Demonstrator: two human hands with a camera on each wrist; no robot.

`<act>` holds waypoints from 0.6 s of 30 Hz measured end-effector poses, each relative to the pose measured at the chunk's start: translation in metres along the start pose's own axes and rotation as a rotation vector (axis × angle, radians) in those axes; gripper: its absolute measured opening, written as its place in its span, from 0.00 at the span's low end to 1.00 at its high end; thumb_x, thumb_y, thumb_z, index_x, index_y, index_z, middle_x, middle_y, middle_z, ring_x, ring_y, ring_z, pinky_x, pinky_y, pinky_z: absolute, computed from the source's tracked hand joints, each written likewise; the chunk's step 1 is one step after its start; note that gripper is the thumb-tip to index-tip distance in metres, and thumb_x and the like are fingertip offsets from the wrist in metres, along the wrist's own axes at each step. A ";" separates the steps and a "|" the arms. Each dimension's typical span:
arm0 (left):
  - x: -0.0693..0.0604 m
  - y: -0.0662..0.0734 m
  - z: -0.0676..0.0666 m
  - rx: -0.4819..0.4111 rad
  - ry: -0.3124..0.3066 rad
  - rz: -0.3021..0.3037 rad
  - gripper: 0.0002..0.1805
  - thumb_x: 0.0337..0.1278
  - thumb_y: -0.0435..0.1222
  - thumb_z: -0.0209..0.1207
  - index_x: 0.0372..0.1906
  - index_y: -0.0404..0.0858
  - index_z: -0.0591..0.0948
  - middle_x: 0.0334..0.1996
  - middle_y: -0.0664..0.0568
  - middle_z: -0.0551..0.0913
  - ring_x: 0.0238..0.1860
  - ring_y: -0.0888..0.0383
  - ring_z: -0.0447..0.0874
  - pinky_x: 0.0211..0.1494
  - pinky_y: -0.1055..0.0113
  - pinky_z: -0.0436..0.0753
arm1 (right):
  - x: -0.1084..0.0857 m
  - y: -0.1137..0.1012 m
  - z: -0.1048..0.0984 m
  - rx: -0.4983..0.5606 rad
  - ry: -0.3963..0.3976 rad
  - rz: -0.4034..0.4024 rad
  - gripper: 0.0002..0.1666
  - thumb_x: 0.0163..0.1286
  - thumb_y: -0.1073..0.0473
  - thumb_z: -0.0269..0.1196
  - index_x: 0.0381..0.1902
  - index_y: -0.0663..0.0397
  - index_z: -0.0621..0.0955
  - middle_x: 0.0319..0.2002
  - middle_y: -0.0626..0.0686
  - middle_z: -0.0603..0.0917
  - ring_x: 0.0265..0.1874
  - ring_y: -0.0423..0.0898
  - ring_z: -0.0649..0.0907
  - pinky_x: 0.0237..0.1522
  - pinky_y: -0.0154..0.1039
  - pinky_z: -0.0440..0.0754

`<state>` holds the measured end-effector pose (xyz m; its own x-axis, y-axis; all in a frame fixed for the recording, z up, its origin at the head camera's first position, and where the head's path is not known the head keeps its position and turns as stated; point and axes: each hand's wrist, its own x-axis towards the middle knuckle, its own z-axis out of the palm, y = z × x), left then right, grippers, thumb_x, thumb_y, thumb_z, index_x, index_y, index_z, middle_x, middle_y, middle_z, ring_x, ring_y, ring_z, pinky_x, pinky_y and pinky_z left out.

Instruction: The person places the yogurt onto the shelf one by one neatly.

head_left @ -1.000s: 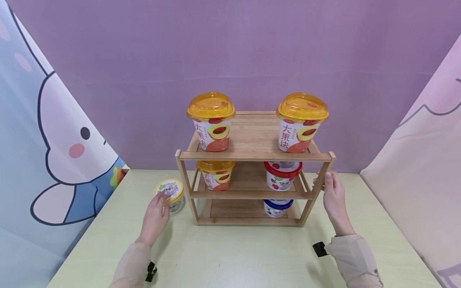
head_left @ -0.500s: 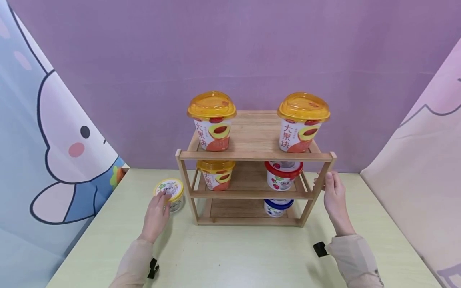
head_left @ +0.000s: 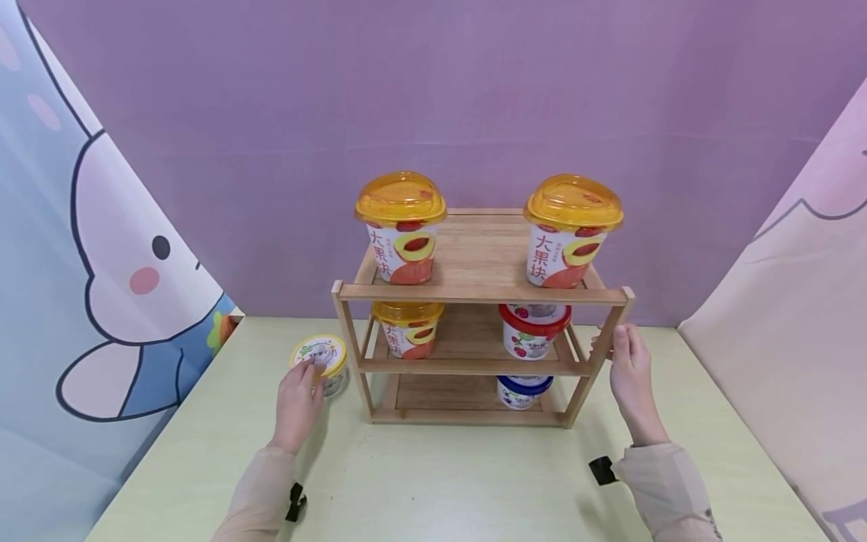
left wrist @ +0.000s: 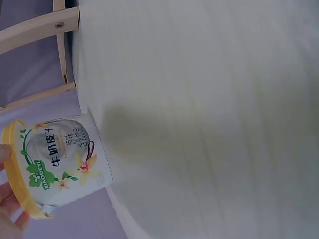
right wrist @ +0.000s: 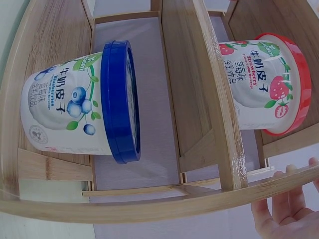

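In the head view a tub of milk drink with a yellow lid stands upright on the table, left of a three-tier wooden rack. My left hand grips this tub by its lid, thumb and fingertips at the rim; the left wrist view shows the white tub's side with a yellow flower print. At the rack's right side, my right hand holds the upright post, its fingers reaching behind it. Inside the rack are a blue-lidded blueberry tub on the bottom tier and a red-lidded strawberry tub on the middle tier.
Two orange-lidded fruit cups, a left one and a right one, stand on the top tier. A similar cup is at the middle tier's left. A purple curtain hangs behind the pale table.
My left hand and forearm have shifted slightly to the right, the fingers still at the yellow-lidded tub. My right hand stays at the rack's post.
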<state>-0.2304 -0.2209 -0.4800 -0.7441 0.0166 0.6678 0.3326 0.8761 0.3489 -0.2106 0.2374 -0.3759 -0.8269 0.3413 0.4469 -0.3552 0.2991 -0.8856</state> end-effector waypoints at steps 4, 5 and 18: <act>0.001 0.004 0.002 0.019 -0.018 -0.038 0.11 0.45 0.26 0.60 0.37 0.27 0.77 0.42 0.33 0.75 0.44 0.39 0.71 0.50 0.45 0.66 | 0.000 0.000 0.000 0.000 0.002 0.003 0.13 0.72 0.55 0.39 0.33 0.40 0.72 0.24 0.39 0.75 0.25 0.33 0.76 0.34 0.22 0.73; 0.001 0.005 0.002 0.029 -0.023 -0.046 0.11 0.45 0.27 0.60 0.38 0.27 0.77 0.42 0.34 0.75 0.44 0.39 0.71 0.50 0.45 0.65 | 0.000 0.000 0.000 0.002 0.003 0.004 0.13 0.72 0.55 0.39 0.33 0.40 0.72 0.24 0.39 0.75 0.25 0.33 0.76 0.34 0.22 0.73; 0.005 0.013 0.005 0.135 -0.032 -0.055 0.11 0.46 0.30 0.61 0.36 0.30 0.77 0.37 0.37 0.76 0.40 0.42 0.71 0.46 0.48 0.66 | 0.000 -0.001 0.001 0.013 0.004 0.005 0.14 0.72 0.55 0.39 0.33 0.42 0.73 0.24 0.40 0.76 0.25 0.33 0.76 0.33 0.22 0.73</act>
<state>-0.2330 -0.2074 -0.4755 -0.7780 -0.0202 0.6279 0.2114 0.9328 0.2918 -0.2101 0.2363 -0.3750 -0.8269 0.3464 0.4429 -0.3567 0.2858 -0.8894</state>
